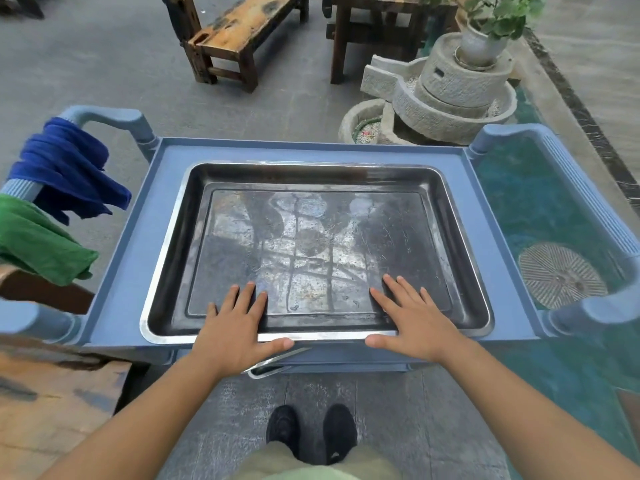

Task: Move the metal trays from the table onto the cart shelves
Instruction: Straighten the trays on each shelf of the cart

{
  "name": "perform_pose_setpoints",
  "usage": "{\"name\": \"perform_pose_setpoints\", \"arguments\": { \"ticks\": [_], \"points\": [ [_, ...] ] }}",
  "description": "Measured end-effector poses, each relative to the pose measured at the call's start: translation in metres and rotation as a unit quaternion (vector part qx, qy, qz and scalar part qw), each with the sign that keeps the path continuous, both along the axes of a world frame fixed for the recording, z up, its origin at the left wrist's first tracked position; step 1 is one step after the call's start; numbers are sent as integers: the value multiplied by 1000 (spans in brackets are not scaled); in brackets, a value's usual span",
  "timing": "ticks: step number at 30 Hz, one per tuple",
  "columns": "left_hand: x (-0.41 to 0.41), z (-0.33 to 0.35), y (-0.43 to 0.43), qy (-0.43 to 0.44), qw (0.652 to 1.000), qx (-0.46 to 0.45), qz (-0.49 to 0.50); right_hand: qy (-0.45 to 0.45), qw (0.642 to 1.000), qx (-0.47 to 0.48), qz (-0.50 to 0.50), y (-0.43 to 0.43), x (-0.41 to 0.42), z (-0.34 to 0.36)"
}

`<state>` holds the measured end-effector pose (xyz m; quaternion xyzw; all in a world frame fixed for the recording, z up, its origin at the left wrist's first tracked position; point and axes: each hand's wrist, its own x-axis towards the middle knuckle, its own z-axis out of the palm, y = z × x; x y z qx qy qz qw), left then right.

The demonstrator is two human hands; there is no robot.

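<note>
The metal tray (311, 237) sits on the top shelf of the blue cart (138, 244), inside the raised lip, with its near rim close to the cart's near edge. The left hand (235, 327) and the right hand (412, 323) both lie flat over that near rim. Their fingers are straight and spread, reaching onto the tray floor, with the thumbs out along the rim. Neither hand is clamped on anything.

From where I stand this looks like the settling step, nudging the tray home. To do it well, I'd say press evenly with both palms so the tray slides square and doesn't twist. Ease it away until the near rim is well inside the lip, then lift the hands straight off so the tray doesn't drag back.

I count two trays. One is on top, and the corner of a second tray (270, 367) pokes out from the shelf below. There is one cart. Two cloths hang on its left handle, a blue cloth (69, 171) and a green cloth (38, 244). A wooden table (52, 382) edges in at the left, and I see no tray on the part that shows. Beyond the cart stand one bench (235, 32) and one stone mill (450, 88).
</note>
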<state>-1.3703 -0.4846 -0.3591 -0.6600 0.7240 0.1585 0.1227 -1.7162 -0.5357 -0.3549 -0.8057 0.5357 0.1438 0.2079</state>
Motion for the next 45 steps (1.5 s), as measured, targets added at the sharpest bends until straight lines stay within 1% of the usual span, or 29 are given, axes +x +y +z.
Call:
{"name": "perform_pose_setpoints", "arguments": {
  "ticks": [10, 17, 25, 28, 33, 35, 38, 41, 43, 45],
  "points": [
    [-1, -2, 17, 2, 1000, -6, -6, -3, 1000, -11, -5, 21, -1, 2],
    [-1, -5, 16, 3, 1000, -21, -11, 5, 999, -49, -7, 21, -2, -4],
    [-1, -3, 16, 11, 999, -27, -14, 7, 999, -46, -10, 22, 0, -2],
    [-1, 0, 15, 18, 1000, -21, -12, 1, 1000, -30, -9, 22, 1, 2],
    [-7, 14, 23, 27, 1000, -8, 9, -18, 997, -57, -49, 40, 5, 6],
    [-13, 18, 38, 18, 999, -35, 11, -22, 994, -84, -60, 56, 8, 7],
    [-21, 13, 73, 12, 995, -103, -3, -23, 988, -150, -26, 85, 9, 9],
    [-27, 6, 112, 70, 985, -158, 10, -69, 979, -189, -19, 117, 7, 8],
    [-31, -2, 135, 110, 979, -173, 20, -99, 976, -195, -23, 138, 5, 5],
    [-36, -16, 152, 112, 980, -165, 20, -111, 971, -211, -21, 154, 4, -2]
  ]
}}
